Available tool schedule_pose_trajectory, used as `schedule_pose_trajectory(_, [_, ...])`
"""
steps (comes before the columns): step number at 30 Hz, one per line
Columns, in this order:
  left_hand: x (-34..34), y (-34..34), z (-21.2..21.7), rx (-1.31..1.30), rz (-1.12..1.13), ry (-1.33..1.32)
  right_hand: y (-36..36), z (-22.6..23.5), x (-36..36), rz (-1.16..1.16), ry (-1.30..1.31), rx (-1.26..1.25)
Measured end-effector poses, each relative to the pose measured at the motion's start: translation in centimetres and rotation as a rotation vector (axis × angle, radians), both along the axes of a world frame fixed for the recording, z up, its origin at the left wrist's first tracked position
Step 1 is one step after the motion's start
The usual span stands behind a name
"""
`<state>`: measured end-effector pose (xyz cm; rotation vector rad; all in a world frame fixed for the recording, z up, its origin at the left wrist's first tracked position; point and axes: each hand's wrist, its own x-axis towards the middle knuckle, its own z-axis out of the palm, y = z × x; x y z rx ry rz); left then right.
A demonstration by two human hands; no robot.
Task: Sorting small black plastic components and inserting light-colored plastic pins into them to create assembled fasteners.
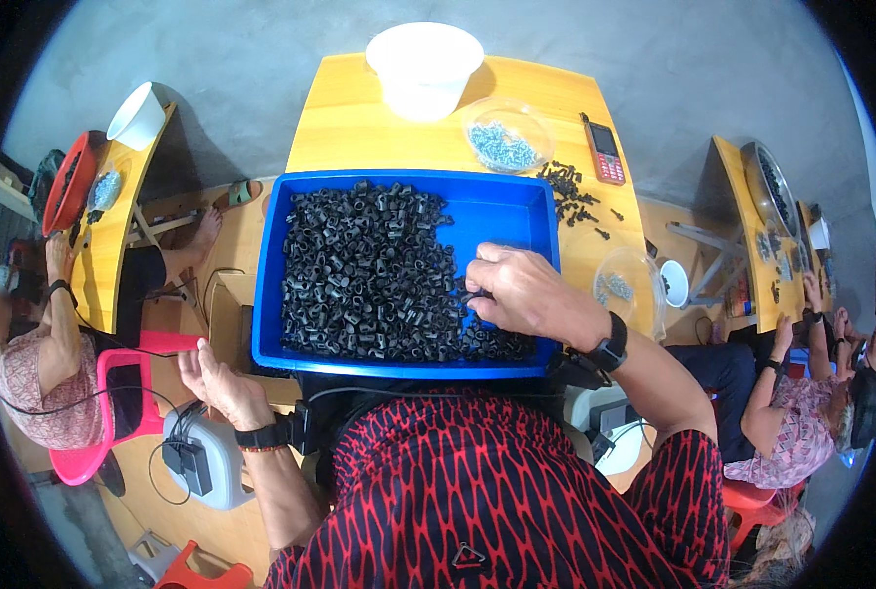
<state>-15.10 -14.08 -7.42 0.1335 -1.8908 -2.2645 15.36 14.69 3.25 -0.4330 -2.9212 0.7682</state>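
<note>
The right hand (521, 290) reaches into the blue tray (512, 211), fingers pinched on what looks like 1 small black part (472, 296) beside the heap of black parts (359, 270). The left hand (217, 383) hangs open and empty, off the tray's left edge.

A heap of small black plastic ring-shaped parts (364, 270) fills the left and near side of a rectangular blue plastic tray (502, 211), leaving its far right corner bare.
</note>
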Motion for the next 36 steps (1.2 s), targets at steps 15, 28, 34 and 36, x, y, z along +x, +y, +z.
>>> schedule_pose_trajectory(15, [15.2, 11.0, 12.0, -0.193, -1.357, 0.145, -3.9, 2.7, 1.3, -0.004, 0.496, -0.028])
schedule_pose_trajectory(28, [17.0, 14.1, 10.9, 0.113, -1.448, -0.128, -0.6, 3.5, 10.3, -0.314, 0.449, -0.072])
schedule_pose_trajectory(34, [17.4, 15.4, 9.8, 0.181, -1.415, -0.153, 3.2, 3.3, 16.6, -0.554, -0.042, 0.112])
schedule_pose_trajectory(36, [17.4, 15.5, 9.4, 0.162, -1.416, -0.169, 3.0, 2.9, 17.0, -0.508, -0.13, 0.106])
